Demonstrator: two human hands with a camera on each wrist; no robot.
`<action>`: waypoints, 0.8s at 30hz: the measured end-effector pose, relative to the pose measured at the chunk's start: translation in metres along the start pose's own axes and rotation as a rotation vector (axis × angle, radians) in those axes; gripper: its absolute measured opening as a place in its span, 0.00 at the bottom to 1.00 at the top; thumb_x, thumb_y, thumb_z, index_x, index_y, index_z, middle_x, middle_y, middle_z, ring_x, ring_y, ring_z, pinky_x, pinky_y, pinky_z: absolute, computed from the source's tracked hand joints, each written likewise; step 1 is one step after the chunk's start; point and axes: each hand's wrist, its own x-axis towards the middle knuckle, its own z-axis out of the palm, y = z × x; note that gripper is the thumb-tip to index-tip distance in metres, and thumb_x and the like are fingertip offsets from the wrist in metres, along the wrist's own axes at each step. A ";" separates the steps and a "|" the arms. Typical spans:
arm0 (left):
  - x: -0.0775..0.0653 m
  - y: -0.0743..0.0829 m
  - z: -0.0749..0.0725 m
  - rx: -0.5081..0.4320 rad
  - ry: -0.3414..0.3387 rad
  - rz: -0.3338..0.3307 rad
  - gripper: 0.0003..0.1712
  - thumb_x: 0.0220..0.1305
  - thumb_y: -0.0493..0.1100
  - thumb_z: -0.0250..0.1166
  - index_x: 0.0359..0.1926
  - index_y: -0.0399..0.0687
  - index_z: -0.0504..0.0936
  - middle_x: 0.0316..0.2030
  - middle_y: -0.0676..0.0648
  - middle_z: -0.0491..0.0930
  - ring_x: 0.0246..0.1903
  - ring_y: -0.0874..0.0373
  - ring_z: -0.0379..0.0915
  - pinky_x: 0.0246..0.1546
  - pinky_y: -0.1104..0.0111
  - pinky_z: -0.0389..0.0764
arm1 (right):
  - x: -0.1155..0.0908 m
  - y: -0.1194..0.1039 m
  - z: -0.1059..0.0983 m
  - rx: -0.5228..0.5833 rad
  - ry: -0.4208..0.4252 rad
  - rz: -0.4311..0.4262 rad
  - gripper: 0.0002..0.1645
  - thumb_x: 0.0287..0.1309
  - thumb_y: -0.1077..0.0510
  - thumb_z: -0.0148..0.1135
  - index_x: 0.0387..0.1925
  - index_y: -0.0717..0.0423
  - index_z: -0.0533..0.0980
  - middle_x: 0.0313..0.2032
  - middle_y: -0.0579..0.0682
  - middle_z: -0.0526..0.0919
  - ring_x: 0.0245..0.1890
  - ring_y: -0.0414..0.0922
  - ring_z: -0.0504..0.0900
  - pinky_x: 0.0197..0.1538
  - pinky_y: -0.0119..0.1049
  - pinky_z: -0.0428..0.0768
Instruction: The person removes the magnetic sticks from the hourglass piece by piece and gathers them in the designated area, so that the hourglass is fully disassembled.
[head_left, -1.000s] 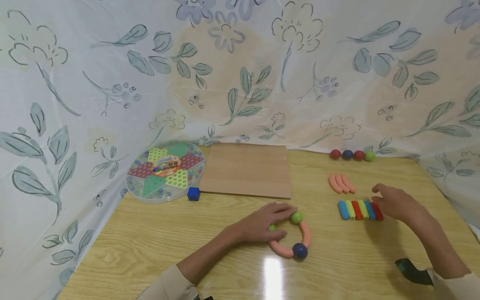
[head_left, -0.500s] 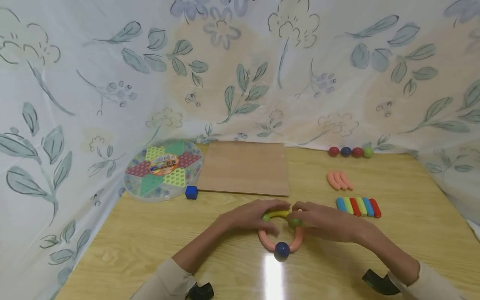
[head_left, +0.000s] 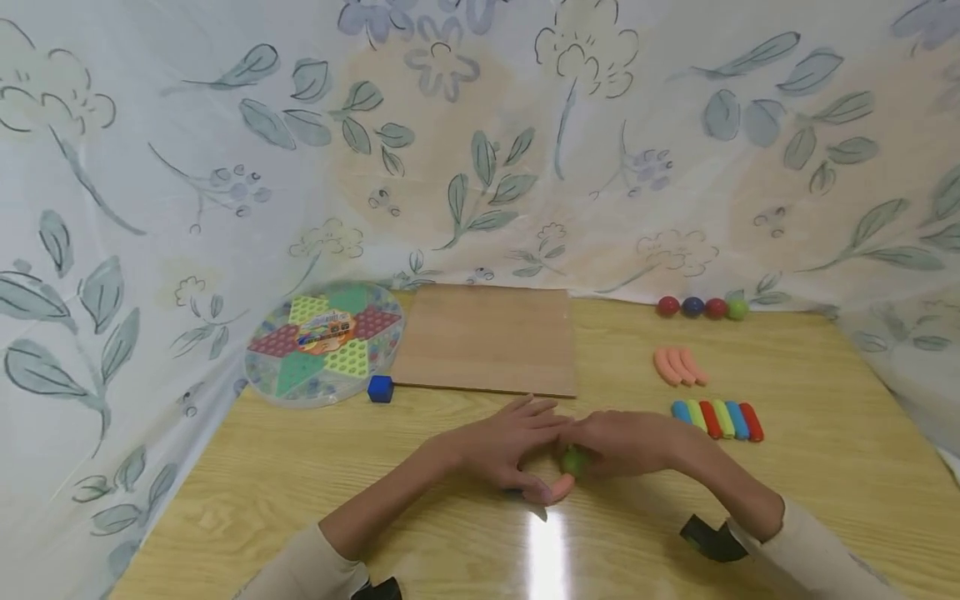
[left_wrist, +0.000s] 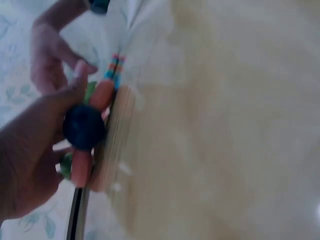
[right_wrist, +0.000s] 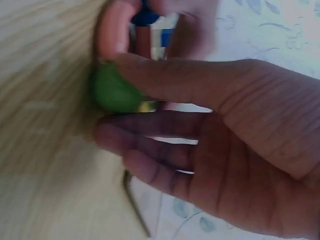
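Note:
A ring of orange curved rods and balls lies between both hands on the wooden table. My left hand holds its left side, thumb by the dark blue ball; the head view hides most of that ball. From the right, my right hand pinches a green ball of the ring between thumb and fingers. Just beyond that ball, a sliver of a yellow rod shows in the right wrist view. Fingers of both hands meet over the ring's far side and cover it in the head view.
At the back stands a brown board. Left of it are a round Chinese checkers set and a blue cube. On the right lie several balls, orange curved rods and short coloured rods.
My right hand has moved left from beside the coloured rods to the ring. The left thumb has come forward over the near side, and the ring has shifted a little left.

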 end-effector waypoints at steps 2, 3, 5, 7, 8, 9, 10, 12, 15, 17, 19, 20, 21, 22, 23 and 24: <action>-0.003 0.005 0.004 0.043 -0.021 -0.028 0.53 0.71 0.64 0.64 0.84 0.52 0.49 0.84 0.49 0.53 0.85 0.43 0.39 0.83 0.42 0.43 | 0.002 -0.003 -0.003 0.006 -0.048 0.020 0.14 0.67 0.57 0.69 0.53 0.45 0.82 0.47 0.35 0.85 0.42 0.30 0.79 0.51 0.31 0.82; -0.005 0.007 0.006 0.050 -0.021 -0.036 0.53 0.72 0.66 0.62 0.85 0.53 0.47 0.84 0.49 0.51 0.85 0.44 0.37 0.84 0.42 0.42 | 0.004 -0.005 -0.005 0.008 -0.068 0.029 0.14 0.66 0.57 0.70 0.52 0.44 0.82 0.46 0.34 0.85 0.41 0.30 0.78 0.50 0.31 0.81; -0.008 0.010 0.009 0.046 -0.022 -0.054 0.53 0.73 0.68 0.59 0.85 0.57 0.43 0.85 0.51 0.48 0.86 0.47 0.33 0.85 0.45 0.39 | 0.006 -0.008 -0.006 0.018 -0.093 0.043 0.13 0.66 0.57 0.71 0.50 0.44 0.83 0.42 0.34 0.83 0.38 0.30 0.76 0.49 0.29 0.79; -0.009 0.012 0.012 0.033 -0.010 -0.059 0.51 0.74 0.70 0.55 0.85 0.61 0.40 0.85 0.54 0.46 0.86 0.49 0.33 0.85 0.47 0.37 | 0.006 -0.011 -0.006 0.012 -0.100 0.060 0.13 0.65 0.58 0.72 0.50 0.44 0.83 0.41 0.33 0.82 0.37 0.30 0.75 0.47 0.29 0.78; -0.009 0.012 0.014 0.018 0.002 -0.061 0.50 0.75 0.71 0.53 0.85 0.64 0.40 0.85 0.56 0.46 0.86 0.51 0.34 0.85 0.48 0.36 | 0.006 -0.012 -0.006 0.013 -0.098 0.069 0.13 0.65 0.57 0.72 0.50 0.44 0.83 0.41 0.32 0.83 0.37 0.30 0.75 0.47 0.29 0.78; -0.009 0.011 0.015 0.008 0.018 -0.056 0.48 0.75 0.71 0.52 0.85 0.66 0.40 0.84 0.58 0.46 0.86 0.51 0.36 0.85 0.48 0.36 | 0.006 -0.013 -0.006 0.011 -0.094 0.076 0.13 0.64 0.57 0.72 0.50 0.44 0.83 0.41 0.32 0.83 0.38 0.30 0.76 0.48 0.30 0.78; -0.009 0.011 0.017 0.001 0.032 -0.050 0.47 0.76 0.70 0.51 0.84 0.67 0.41 0.84 0.59 0.47 0.85 0.52 0.37 0.85 0.47 0.37 | 0.006 -0.014 -0.005 0.007 -0.087 0.080 0.14 0.64 0.56 0.73 0.50 0.44 0.83 0.42 0.32 0.84 0.39 0.30 0.76 0.50 0.32 0.79; -0.009 0.009 0.021 0.005 0.062 -0.034 0.45 0.76 0.70 0.50 0.84 0.69 0.41 0.83 0.60 0.48 0.84 0.54 0.41 0.85 0.46 0.39 | 0.005 -0.015 -0.003 -0.002 -0.075 0.086 0.15 0.63 0.55 0.74 0.51 0.44 0.83 0.45 0.32 0.85 0.42 0.30 0.78 0.52 0.35 0.81; -0.010 0.006 0.024 0.003 0.084 -0.020 0.45 0.76 0.71 0.48 0.84 0.71 0.40 0.84 0.60 0.47 0.84 0.54 0.42 0.84 0.45 0.40 | 0.005 -0.017 -0.001 -0.028 -0.057 0.109 0.16 0.62 0.53 0.75 0.51 0.43 0.83 0.47 0.32 0.86 0.45 0.32 0.80 0.56 0.42 0.82; -0.010 0.005 0.027 0.013 0.084 -0.019 0.45 0.76 0.72 0.46 0.84 0.71 0.37 0.84 0.60 0.45 0.84 0.55 0.41 0.84 0.45 0.40 | 0.005 -0.020 0.001 -0.057 -0.041 0.128 0.17 0.61 0.52 0.76 0.52 0.43 0.83 0.49 0.33 0.87 0.48 0.35 0.81 0.58 0.46 0.82; -0.009 0.004 0.029 0.015 0.086 -0.019 0.45 0.76 0.72 0.44 0.84 0.72 0.36 0.84 0.61 0.43 0.84 0.55 0.40 0.84 0.44 0.40 | 0.006 -0.022 0.003 -0.088 -0.027 0.147 0.19 0.60 0.51 0.76 0.53 0.43 0.83 0.51 0.35 0.87 0.50 0.38 0.83 0.60 0.50 0.82; -0.009 0.004 0.029 0.020 0.090 -0.016 0.45 0.76 0.72 0.43 0.84 0.72 0.35 0.84 0.61 0.43 0.84 0.55 0.40 0.84 0.44 0.40 | 0.006 -0.023 0.004 -0.103 -0.020 0.158 0.20 0.60 0.50 0.76 0.54 0.44 0.83 0.52 0.36 0.87 0.52 0.39 0.83 0.61 0.52 0.82; -0.009 0.005 0.029 0.023 0.091 -0.015 0.45 0.76 0.72 0.43 0.84 0.72 0.35 0.84 0.61 0.43 0.84 0.55 0.41 0.84 0.43 0.41 | 0.006 -0.024 0.006 -0.118 -0.012 0.163 0.21 0.61 0.50 0.76 0.55 0.44 0.83 0.53 0.37 0.88 0.54 0.41 0.84 0.63 0.54 0.81; -0.008 0.005 0.030 0.029 0.094 -0.016 0.45 0.76 0.72 0.43 0.84 0.71 0.35 0.84 0.61 0.43 0.84 0.56 0.41 0.84 0.43 0.41 | 0.007 -0.025 0.007 -0.134 -0.004 0.159 0.22 0.61 0.50 0.76 0.56 0.45 0.83 0.55 0.39 0.88 0.55 0.42 0.85 0.63 0.55 0.81; -0.008 0.005 0.030 0.035 0.095 -0.016 0.46 0.76 0.72 0.43 0.84 0.71 0.35 0.84 0.61 0.43 0.84 0.56 0.41 0.84 0.43 0.41 | 0.007 -0.025 0.007 -0.144 0.001 0.159 0.23 0.61 0.50 0.75 0.57 0.45 0.83 0.56 0.40 0.88 0.56 0.42 0.85 0.64 0.56 0.81; -0.008 0.006 0.029 0.037 0.096 -0.018 0.46 0.75 0.71 0.44 0.84 0.71 0.34 0.84 0.61 0.43 0.84 0.56 0.41 0.84 0.43 0.41 | 0.007 -0.025 0.008 -0.153 0.008 0.156 0.23 0.61 0.50 0.75 0.58 0.45 0.83 0.56 0.40 0.88 0.57 0.42 0.85 0.65 0.56 0.80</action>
